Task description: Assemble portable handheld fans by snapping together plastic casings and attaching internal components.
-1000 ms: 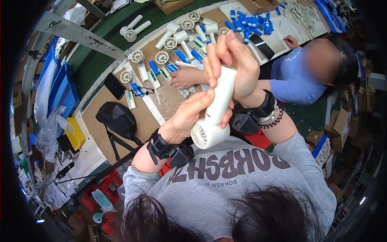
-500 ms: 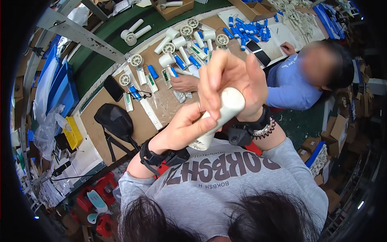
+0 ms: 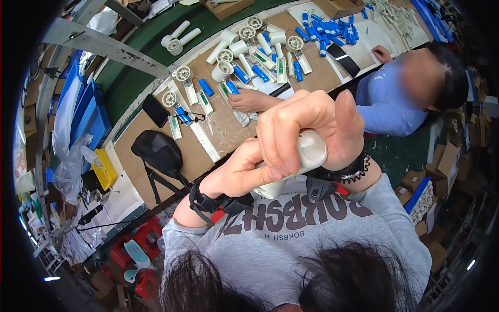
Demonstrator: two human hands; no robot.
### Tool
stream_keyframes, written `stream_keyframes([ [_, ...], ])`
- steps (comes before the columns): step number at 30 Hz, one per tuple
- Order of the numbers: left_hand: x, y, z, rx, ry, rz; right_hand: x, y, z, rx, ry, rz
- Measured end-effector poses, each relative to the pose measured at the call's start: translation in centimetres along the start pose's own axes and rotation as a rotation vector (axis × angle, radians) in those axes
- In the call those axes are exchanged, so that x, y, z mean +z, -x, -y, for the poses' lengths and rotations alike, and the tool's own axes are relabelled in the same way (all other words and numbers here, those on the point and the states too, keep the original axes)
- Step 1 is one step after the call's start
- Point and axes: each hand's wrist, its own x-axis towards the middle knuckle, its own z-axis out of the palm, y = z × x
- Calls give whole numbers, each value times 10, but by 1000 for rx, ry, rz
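Note:
Close in front of my chest is a white plastic handheld fan body [image 3: 314, 147], held slantwise between both hands. My left hand [image 3: 236, 169] is closed round its lower left part, thumb lying along it. Curled fingers of my right hand [image 3: 312, 122] wrap over its upper part, with the thumb raised. The fan's rounded, glossy end shows beside the right palm; much of its middle is hidden by fingers. Beyond my hands, the workbench [image 3: 228, 140] carries white fan bodies [image 3: 239, 48], round ribbed grilles [image 3: 183, 73] and blue battery cells [image 3: 206, 87].
At the right sits a co-worker in a blue top [image 3: 390, 99], one hand [image 3: 249, 101] among the parts. A black phone [image 3: 343, 60], a black bag [image 3: 157, 151] and a yellow bin [image 3: 105, 169] lie about. Red stools [image 3: 148, 234] stand lower left; cartons [image 3: 444, 161] are stacked right.
Both hands have come slightly lower and right with the fan body. My right fingers have curled further over it, and its rounded end now faces up more.

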Motion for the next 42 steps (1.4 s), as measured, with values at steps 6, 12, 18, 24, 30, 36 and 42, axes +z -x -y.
stream_keyframes([
  [6,2,-6,-5,10,62,61,-3,-2,-2,-40,70,14],
  [12,1,-3,3,-26,124,15,-7,0,-14,-21,-6,-37],
  [18,1,-6,18,-21,228,-3,-12,6,-33,-76,-228,-124],
  [24,3,-15,22,-109,221,-110,-26,12,-48,-24,-423,-205],
  [30,-64,-34,71,-359,-454,-269,-86,45,-146,292,-29,-541],
  [36,-63,-22,49,-348,-1496,-150,-84,53,-152,136,795,-210],
  [42,-91,-16,29,-80,-1548,-520,-138,-13,-160,682,480,-184],
])
